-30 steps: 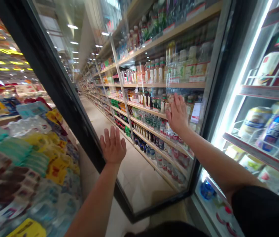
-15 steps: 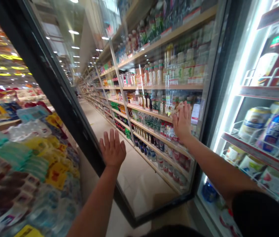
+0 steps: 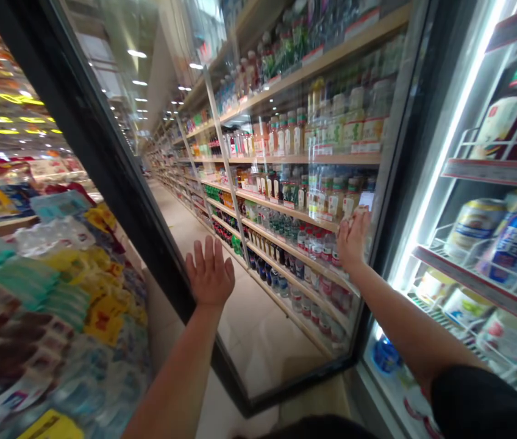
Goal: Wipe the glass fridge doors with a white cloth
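A glass cooler door (image 3: 258, 341) with a black frame stands swung open in front of me. My left hand (image 3: 210, 272) lies flat on the glass near the frame's left side, fingers spread and open. My right hand (image 3: 353, 238) is pressed flat on the glass close to the hinge side, fingers stretched out, holding nothing. Through the glass I see a long aisle of wooden shelves with bottles (image 3: 286, 183).
The lit cooler interior (image 3: 482, 244) on the right holds cans and bottles on wire racks. A bin of packaged goods (image 3: 48, 292) fills the left. The tiled aisle floor (image 3: 180, 219) runs away behind the glass.
My right hand has slid to the right and slightly down across the glass, toward the hinge side. My left hand has stayed in place.
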A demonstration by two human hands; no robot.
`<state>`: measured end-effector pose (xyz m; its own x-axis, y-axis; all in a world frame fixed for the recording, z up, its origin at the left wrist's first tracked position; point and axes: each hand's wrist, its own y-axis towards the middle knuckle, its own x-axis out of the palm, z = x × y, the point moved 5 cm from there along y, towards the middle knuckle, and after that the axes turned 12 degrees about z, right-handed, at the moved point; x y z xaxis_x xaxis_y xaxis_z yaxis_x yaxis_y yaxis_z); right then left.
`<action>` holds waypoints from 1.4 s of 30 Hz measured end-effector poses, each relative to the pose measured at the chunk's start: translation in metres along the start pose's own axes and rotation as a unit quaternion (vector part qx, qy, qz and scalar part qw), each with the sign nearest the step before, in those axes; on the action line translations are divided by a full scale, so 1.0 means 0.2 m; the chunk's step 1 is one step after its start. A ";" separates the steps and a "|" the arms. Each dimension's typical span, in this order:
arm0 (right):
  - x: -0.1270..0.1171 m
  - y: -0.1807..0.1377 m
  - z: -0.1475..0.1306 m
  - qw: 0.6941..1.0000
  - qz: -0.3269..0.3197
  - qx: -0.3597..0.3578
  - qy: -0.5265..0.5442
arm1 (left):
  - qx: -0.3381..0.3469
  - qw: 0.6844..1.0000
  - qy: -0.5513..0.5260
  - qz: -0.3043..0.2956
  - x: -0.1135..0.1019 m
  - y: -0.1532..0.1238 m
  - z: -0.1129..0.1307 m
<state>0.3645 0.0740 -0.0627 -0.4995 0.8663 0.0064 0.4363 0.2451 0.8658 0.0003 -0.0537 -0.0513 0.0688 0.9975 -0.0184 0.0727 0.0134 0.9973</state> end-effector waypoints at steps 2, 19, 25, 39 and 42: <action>0.00 -0.13 0.05 1.000 -0.014 0.017 -0.001 | -0.004 1.000 -0.006 -0.002 0.00 0.00 0.00; -0.02 -0.04 0.03 0.999 -0.013 0.030 0.021 | 0.025 0.999 0.015 0.013 -0.03 0.02 0.03; -0.01 0.23 -0.04 0.999 0.026 0.011 0.016 | 0.038 0.999 0.019 0.026 -0.04 0.03 0.04; 0.03 0.04 -0.47 0.983 -0.033 -0.181 0.020 | 0.058 0.997 0.033 0.042 -0.06 0.05 0.06; 0.03 -0.18 -0.59 0.945 -0.095 -0.311 0.033 | 0.061 0.997 0.033 0.042 -0.07 0.05 0.06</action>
<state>0.2583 0.0192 -0.0347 -0.5794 0.7981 -0.1653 -0.1805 0.0721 0.9809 0.0125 -0.0681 -0.0428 0.0139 0.9972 0.0741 0.1905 -0.0754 0.9788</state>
